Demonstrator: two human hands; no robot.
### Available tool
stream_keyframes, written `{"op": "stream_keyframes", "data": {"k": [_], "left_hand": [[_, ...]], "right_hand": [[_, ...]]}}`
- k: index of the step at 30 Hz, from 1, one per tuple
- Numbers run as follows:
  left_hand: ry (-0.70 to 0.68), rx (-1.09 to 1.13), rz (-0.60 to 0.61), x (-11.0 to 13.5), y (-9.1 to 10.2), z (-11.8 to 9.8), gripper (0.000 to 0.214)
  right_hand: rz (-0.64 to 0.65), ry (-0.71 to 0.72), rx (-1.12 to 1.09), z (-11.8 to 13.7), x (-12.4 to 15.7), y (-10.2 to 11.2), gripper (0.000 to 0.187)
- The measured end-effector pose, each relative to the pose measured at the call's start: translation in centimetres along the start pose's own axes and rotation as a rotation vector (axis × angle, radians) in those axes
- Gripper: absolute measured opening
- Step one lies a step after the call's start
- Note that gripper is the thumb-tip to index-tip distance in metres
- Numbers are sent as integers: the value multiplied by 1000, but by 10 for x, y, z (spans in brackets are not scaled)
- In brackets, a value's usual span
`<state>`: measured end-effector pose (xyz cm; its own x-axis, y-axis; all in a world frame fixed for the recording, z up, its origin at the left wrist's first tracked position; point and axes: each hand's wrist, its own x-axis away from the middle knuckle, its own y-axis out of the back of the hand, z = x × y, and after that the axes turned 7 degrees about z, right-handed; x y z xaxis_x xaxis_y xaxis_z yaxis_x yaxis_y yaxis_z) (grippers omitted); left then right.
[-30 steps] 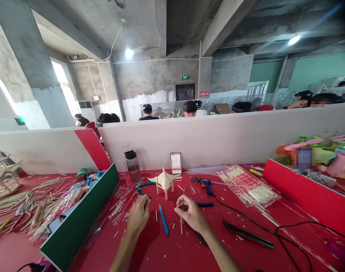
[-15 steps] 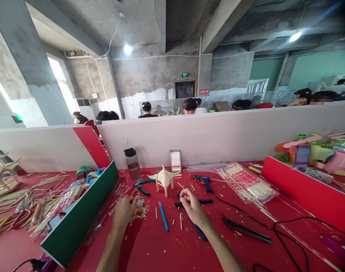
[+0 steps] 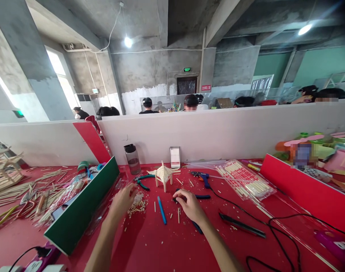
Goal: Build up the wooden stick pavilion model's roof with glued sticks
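My left hand [image 3: 122,200] rests on the red table [image 3: 167,245], fingers curled beside a heap of small wooden bits [image 3: 137,206]; whether it holds anything is hidden. My right hand [image 3: 190,204] is bent in a pinch over the blue-handled cutters [image 3: 199,197], fingertips by their dark head. A blue pen [image 3: 161,209] lies between my hands. Beyond them a small pavilion of wooden sticks [image 3: 163,175] stands upright, with green-handled pliers [image 3: 142,180] to its left.
A blue glue gun [image 3: 202,177] with a black cord [image 3: 271,226], a packet of sticks [image 3: 244,181], a dark bottle [image 3: 132,159] and a black tool [image 3: 242,225] lie around. A green divider [image 3: 81,211] bounds the left, a red one [image 3: 305,192] the right. People sit beyond the white partition [image 3: 218,132].
My left hand slid left from the middle, and a heap of wooden bits now lies beside it. My right hand reached forward to the blue cutters and settled over them.
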<state>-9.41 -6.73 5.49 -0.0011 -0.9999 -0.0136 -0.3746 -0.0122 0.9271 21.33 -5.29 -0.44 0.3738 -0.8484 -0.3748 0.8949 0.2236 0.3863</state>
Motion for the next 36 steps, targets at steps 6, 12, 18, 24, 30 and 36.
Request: {"op": "stream_keyframes", "data": {"k": [6, 12, 18, 24, 30, 36], "left_hand": [[-256, 107, 446, 53, 30, -3, 17], [-211, 229, 702, 134, 26, 18, 30], [-273, 325, 708, 171, -6, 17, 10], [-276, 239, 562, 159, -22, 22, 14], [-286, 290, 159, 102, -23, -15, 26], [-432, 453, -115, 43, -56, -68, 17]], "right_hand": [[46, -20, -3, -8, 0, -1, 20], [60, -26, 3, -7, 2, -4, 22], [54, 0, 35, -3, 3, -4, 21], [43, 1, 37, -3, 2, -4, 21], [113, -9, -19, 10, 6, -4, 16], [169, 3, -38, 21, 8, -8, 16]]}}
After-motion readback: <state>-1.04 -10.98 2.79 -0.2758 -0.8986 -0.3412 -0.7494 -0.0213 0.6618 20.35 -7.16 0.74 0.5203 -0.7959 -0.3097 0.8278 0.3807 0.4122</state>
